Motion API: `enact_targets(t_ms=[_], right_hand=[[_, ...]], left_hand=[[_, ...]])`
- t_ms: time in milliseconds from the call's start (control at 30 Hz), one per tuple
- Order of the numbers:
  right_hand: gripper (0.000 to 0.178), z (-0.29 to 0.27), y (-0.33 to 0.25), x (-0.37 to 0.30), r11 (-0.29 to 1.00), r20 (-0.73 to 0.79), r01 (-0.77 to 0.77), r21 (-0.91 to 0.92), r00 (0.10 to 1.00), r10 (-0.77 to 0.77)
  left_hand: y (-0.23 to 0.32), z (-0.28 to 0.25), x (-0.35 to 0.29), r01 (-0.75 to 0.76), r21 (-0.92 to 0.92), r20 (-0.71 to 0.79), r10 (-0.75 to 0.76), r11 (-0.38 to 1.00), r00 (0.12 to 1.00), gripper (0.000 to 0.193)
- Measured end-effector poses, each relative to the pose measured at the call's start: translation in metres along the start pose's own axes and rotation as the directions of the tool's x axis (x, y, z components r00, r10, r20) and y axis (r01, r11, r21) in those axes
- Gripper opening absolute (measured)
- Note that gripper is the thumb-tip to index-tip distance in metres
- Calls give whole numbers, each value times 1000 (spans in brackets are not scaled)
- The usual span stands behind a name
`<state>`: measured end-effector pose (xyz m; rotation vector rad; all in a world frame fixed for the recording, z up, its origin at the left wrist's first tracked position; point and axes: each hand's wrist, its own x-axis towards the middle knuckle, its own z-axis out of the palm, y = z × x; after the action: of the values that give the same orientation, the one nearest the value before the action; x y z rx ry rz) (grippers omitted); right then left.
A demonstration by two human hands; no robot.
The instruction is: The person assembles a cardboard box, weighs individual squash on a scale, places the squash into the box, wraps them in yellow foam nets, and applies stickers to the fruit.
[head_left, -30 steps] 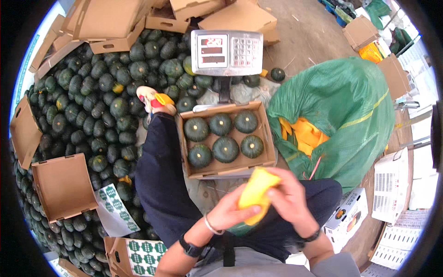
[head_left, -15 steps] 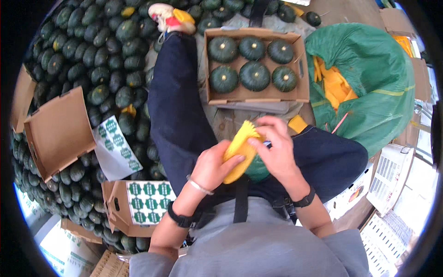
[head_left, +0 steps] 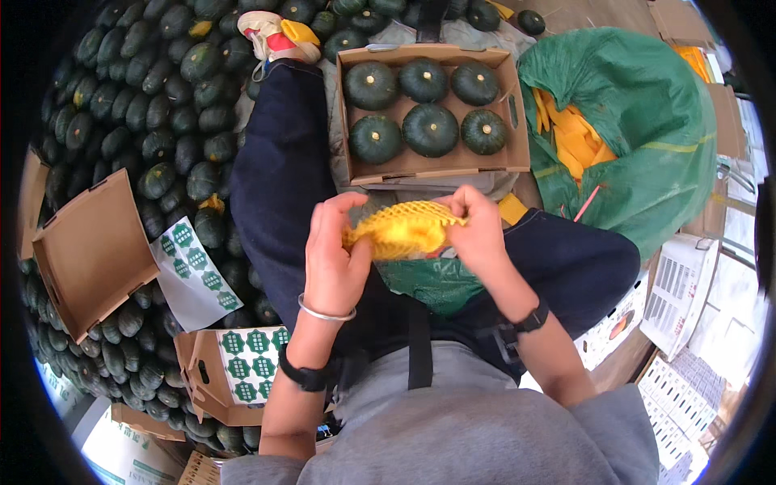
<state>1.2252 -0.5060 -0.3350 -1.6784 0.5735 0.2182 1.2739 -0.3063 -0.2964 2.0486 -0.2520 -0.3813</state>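
A yellow foam fruit net (head_left: 404, 230) is stretched sideways between my two hands, its mesh pulled partly open. My left hand (head_left: 335, 246) grips its left end, the thumb pressed in against the mesh. On the right end, my right hand (head_left: 475, 226) pinches the edge between thumb and fingers. Just beyond my hands stands a shallow cardboard box (head_left: 432, 170) with several dark green squashes (head_left: 430, 129) in two rows, stems up. To its right, a green plastic sack (head_left: 638, 121) lies open over a bundle of yellow foam nets (head_left: 575, 141).
Many dark squashes (head_left: 141, 121) are heaped along the left. Among them lie an empty cardboard tray (head_left: 97, 250), a sheet of green stickers (head_left: 196, 271) and an open carton (head_left: 208, 364) holding another sticker sheet (head_left: 249, 364). White boxes (head_left: 679, 295) stand at the right.
The net was folded and upright; now it is spread sideways with its mesh opened. My hands have moved farther apart, the left one up and leftward. The whole view has shifted slightly.
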Motion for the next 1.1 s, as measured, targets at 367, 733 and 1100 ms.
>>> enact_targets(t_ms=[367,733,1100], right_hand=[[21,-18,-7,-33,545,528,-455,704,849,26],[25,31,16,201,734,492,455,-504,850,-189],[19,11,-49,25,859,19,222,-462,970,-241]], left_hand=[[-10,3,-14,594,-788,594,-52,161,803,81],[-125,103,96,352,-758,21,-518,550,855,15],[-42,33,56,350,-936,346,-288,-40,893,20]])
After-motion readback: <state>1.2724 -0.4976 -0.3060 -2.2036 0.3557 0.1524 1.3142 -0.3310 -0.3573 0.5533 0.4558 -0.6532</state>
